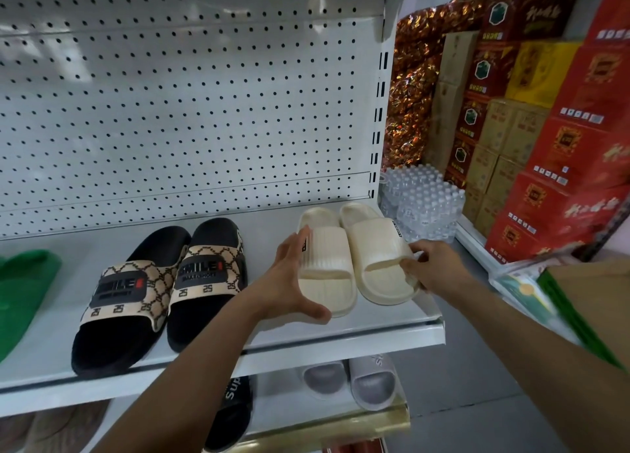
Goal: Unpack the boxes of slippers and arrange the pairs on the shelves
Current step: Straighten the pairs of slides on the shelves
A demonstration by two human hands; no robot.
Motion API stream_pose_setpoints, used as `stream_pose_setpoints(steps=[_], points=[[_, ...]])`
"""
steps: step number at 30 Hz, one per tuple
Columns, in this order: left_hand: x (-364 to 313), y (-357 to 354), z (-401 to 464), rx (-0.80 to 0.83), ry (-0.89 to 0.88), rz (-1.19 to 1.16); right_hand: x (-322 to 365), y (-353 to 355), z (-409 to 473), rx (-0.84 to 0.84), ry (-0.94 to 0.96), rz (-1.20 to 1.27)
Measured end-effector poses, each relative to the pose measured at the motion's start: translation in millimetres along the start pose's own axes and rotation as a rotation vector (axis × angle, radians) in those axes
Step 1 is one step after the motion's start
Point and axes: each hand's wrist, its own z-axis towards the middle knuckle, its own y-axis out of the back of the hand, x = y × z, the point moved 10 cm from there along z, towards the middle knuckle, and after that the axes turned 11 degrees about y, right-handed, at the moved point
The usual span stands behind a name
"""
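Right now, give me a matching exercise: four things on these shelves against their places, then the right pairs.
Things:
1. cream slippers
2. black patterned slippers
3. green slipper
4. grey slippers

Places:
A. lower shelf
B. left edge of the upper shelf
C. between the hands, right end of the upper shelf
D. middle of the upper shelf

Pairs: 1-C, 2-D, 3-B, 4-A

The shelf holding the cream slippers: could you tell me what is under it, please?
Under that shelf a lower shelf holds a grey slipper pair and a black slipper; its far left is blurred, its back covered.
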Motion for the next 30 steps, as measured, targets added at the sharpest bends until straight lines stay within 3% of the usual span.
stream_pose_setpoints(steps=[11, 14, 18, 21, 24, 27, 30], points=[[2, 1, -7, 0.004, 0.042, -0.085, -6, -4, -3, 0.086, -0.067, 0.089], [2, 17, -17, -0.086, 0.010, -0.144, 5, 14, -1, -0.016, -0.085, 0.193], [10, 50, -34, -0.249, -0.025, -0.310, 52, 34, 4, -0.265, 0.091, 0.186], [15, 81, -60, -0.342, -0.085, -0.277, 111, 23, -7, -0.334, 0.320, 0.097], [50, 125, -92, -0.427, -0.022, -0.126, 173, -18, -25, -0.206, 0.477, 0.129], [118, 165, -118, -0.430, 0.137, -0.016, 220, -90, -48, 0.107, 0.519, 0.170], [177, 180, -128, -0.277, 0.251, 0.046, 238, -166, -61, 0.401, 0.458, 0.038]])
